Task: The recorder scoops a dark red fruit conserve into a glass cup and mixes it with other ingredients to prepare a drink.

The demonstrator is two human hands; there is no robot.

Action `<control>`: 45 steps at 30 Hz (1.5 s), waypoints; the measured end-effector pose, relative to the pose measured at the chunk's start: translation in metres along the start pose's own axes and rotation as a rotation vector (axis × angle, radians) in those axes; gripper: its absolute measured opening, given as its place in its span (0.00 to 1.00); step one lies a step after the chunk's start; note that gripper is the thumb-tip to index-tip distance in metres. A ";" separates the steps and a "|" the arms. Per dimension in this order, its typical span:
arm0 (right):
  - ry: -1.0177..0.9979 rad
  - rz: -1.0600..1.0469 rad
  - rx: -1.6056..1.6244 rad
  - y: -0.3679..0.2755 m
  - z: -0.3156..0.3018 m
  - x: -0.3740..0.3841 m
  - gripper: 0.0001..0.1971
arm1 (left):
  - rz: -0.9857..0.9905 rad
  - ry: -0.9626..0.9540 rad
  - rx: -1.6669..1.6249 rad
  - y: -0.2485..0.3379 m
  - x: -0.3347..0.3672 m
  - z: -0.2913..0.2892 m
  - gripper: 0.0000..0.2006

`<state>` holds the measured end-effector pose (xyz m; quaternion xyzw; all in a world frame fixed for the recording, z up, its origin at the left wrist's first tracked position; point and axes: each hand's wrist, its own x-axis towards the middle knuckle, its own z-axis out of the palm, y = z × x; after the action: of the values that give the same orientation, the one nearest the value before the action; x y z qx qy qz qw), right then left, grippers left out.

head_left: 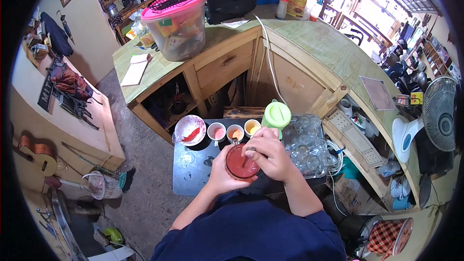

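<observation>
My left hand (221, 170) is wrapped round a glass (236, 174) of red liquid, held close in front of my body above the dark table. From above, my right hand (273, 152) pinches the handle of a spoon (250, 151) that dips into the red liquid. Just beyond the glass stand three cups in a row: a white cup (217, 132) with something pink inside, a middle cup (235, 132) with something orange, and a right cup (252, 127) with something yellow. Left of them sits a patterned bowl (182, 124) with a red item in it.
A pitcher with a light green lid (277, 114) stands behind my right hand. To its right, a tray (322, 173) holds several clear glasses. The curved wooden counter (309, 43) surrounds the dark table (188, 179), carrying a pink-lidded bucket (176, 34) and a fan (437, 113).
</observation>
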<state>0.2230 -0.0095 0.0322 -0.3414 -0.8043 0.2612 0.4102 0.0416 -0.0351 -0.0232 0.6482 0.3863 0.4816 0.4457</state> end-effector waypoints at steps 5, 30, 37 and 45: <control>0.046 -0.094 -0.210 0.006 -0.007 0.000 0.08 | 0.004 0.013 0.047 -0.005 0.002 0.007 0.41; 0.060 -0.096 -0.115 0.023 -0.033 0.001 0.07 | -0.005 0.079 0.064 -0.009 0.016 0.036 0.42; 0.037 -0.076 -0.047 0.025 -0.023 0.003 0.07 | -0.010 0.042 0.074 -0.007 0.014 0.028 0.42; 0.024 -0.027 -0.008 0.013 -0.007 0.008 0.08 | -0.040 0.037 0.005 -0.009 0.010 0.010 0.42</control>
<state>0.2293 0.0056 0.0307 -0.3352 -0.8050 0.2484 0.4218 0.0529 -0.0251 -0.0307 0.6324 0.4084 0.4836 0.4466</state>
